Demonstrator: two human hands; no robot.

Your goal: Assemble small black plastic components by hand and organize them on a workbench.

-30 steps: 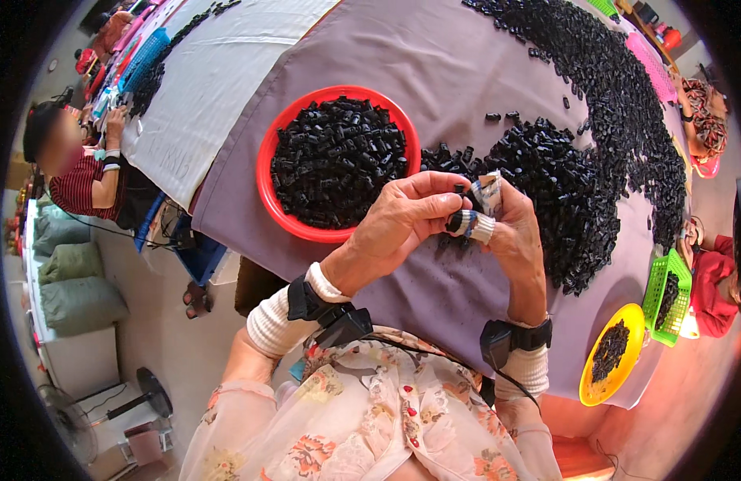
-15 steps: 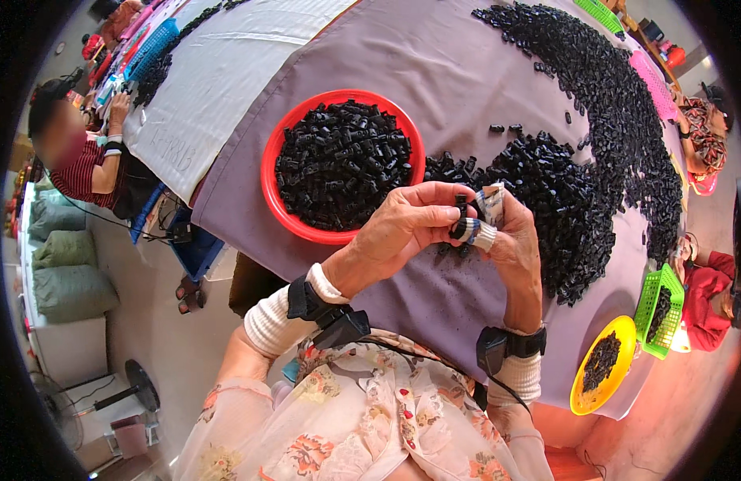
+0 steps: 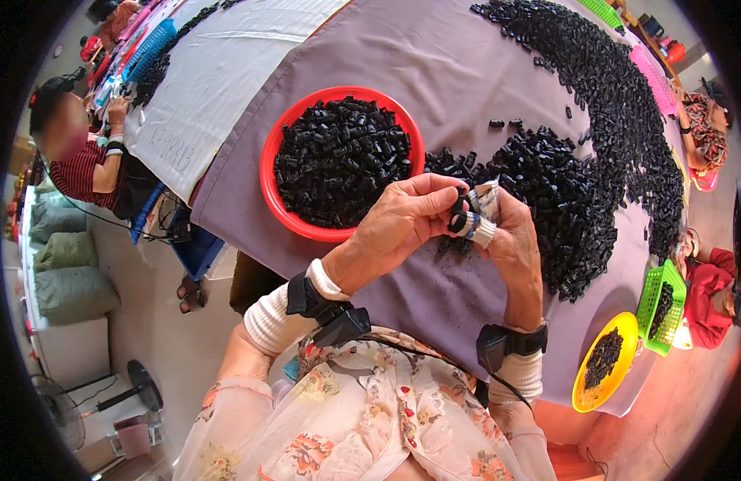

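My left hand (image 3: 398, 220) pinches a small black plastic piece (image 3: 460, 197) between thumb and fingertips. My right hand (image 3: 514, 236) is closed and meets it there; striped knit and pale wrappings (image 3: 478, 228) cover some of its fingers. Whether a separate piece lies in the right fingers is too hidden to tell. Left of the hands stands a red bowl (image 3: 268, 180), heaped with black pieces (image 3: 342, 160). Just beyond my right hand spreads a loose pile of similar black pieces (image 3: 539, 180) on the mauve tablecloth (image 3: 386, 297).
A long band of black pieces (image 3: 627, 136) curves along the table's right side. A yellow plate (image 3: 579, 393) and green basket (image 3: 645, 309) sit at the right edge. People work at left (image 3: 90, 164) and right (image 3: 711, 293). A fan (image 3: 144, 385) stands lower left.
My left thumb and fingers have shifted slightly up over the black piece, which is now more covered. The right hand's wrapped fingers have tilted slightly. Both hands stay in nearly the same place.
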